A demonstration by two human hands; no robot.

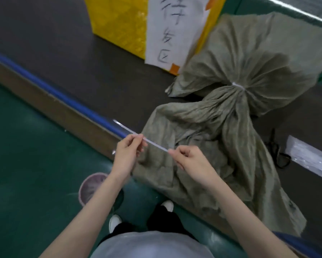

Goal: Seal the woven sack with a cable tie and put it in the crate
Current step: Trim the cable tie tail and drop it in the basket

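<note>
A grey-green woven sack [249, 58] lies on the dark table, its neck cinched by a white tie [237, 85]; the loose mouth fans out toward me and drapes over the table edge. I hold a white cable tie [152, 143] stretched level above the sack's loose cloth. My left hand [127, 151] pinches it near the middle, with the free end sticking out to the left. My right hand [190, 160] pinches its other end. A yellow crate [119, 25] with a white handwritten paper label stands at the back of the table.
A clear plastic bag of cable ties [311, 157] lies at the table's right, with black scissors [279, 155] beside it. A blue rail [54, 90] runs along the table's near edge. A purple waste basket [91, 187] stands on the green floor by my feet.
</note>
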